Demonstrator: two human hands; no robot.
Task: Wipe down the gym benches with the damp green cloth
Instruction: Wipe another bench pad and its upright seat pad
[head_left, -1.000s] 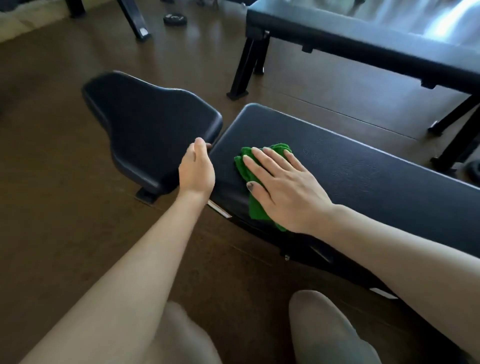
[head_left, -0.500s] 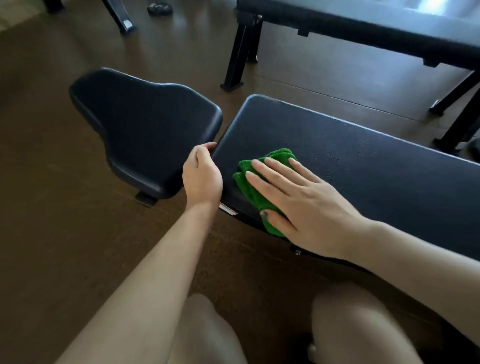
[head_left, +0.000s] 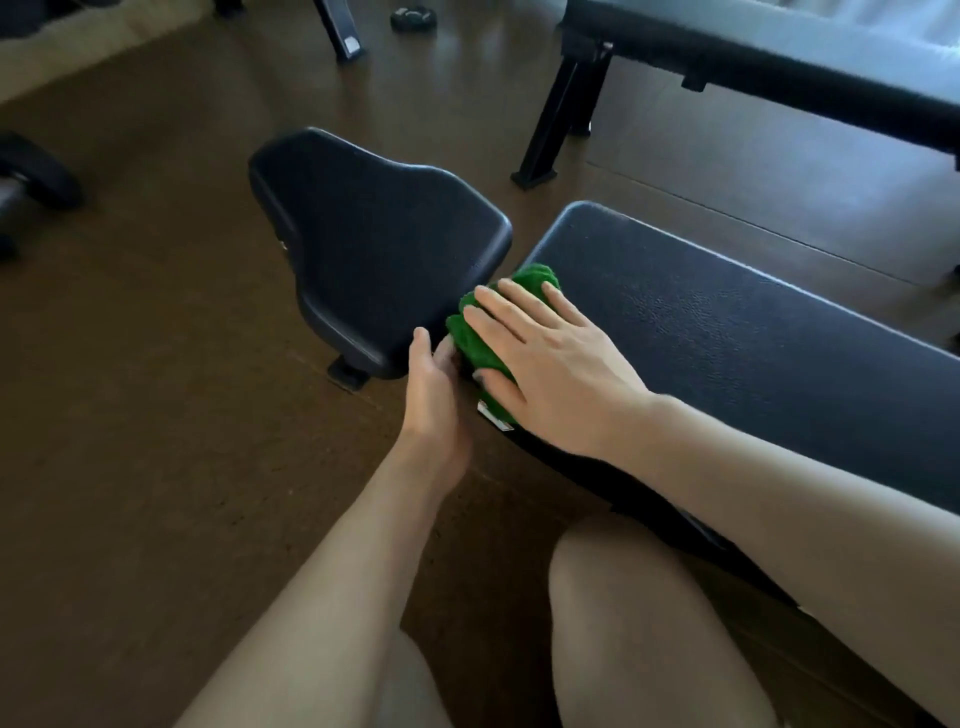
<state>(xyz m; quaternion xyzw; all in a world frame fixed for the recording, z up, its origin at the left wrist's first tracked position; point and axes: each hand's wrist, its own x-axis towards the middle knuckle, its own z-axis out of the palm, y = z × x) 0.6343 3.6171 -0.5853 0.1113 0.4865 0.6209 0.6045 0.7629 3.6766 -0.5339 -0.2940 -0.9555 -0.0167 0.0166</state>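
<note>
Right hand (head_left: 550, 369) lies flat on the damp green cloth (head_left: 483, 332), fingers straight and spread, pressing it onto the end of the long back pad (head_left: 737, 353) nearest the seat pad (head_left: 379, 249). We place the cloth at roughly 12 o'clock of centre frame, bunched under the palm, with part of it draped over the near edge of the pad. Left hand (head_left: 434, 395) sits at the cloth's 8 o'clock, fingers loosely extended toward the gap between the two pads; its fingertips meet the cloth's edge or the seat pad corner, and we cannot tell which, nor whether it holds anything.

We judge the task to be in an early stage. The cloth works only the end strip of the back pad; the pad's long run toward 3 o'clock shows no sheen or streak we could read as wiped, though the dim light makes that unreliable. The seat pad at 11 o'clock looks equally untouched, as far as we can tell. A second bench (head_left: 779, 67) stands at 1 o'clock, well apart from both hands, and we count it as still to do.

Outstanding, in our assessment: the remaining back pad, the seat pad, and the far bench.
</note>
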